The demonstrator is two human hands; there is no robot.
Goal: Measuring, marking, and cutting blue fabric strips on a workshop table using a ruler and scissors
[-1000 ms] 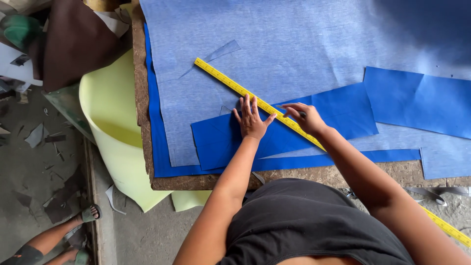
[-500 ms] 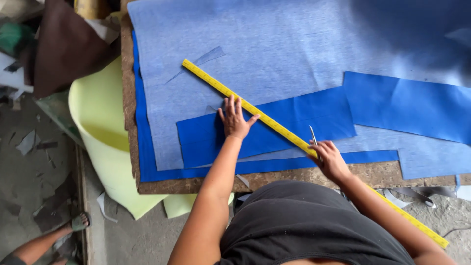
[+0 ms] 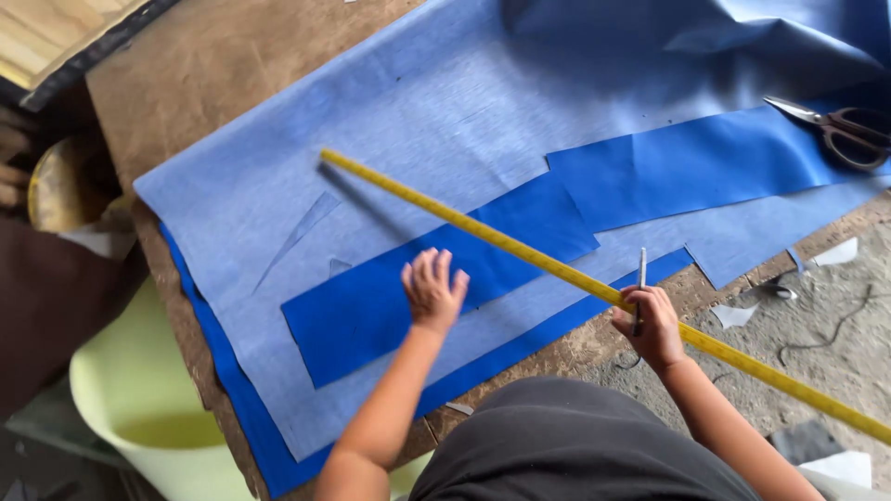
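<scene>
Left hand (image 3: 432, 289): spread flat on dark blue fabric strip (image 3: 390, 311), likely limp and light. Right hand (image 3: 650, 325): gripping stiff yellow ruler (image 3: 520, 249) and pen (image 3: 640, 278) at the tabletop's (image 3: 213, 74) near edge.

One head-worn camera looks steeply down, close (at arm's length), over the worktable (image 3: 232, 83).
</scene>
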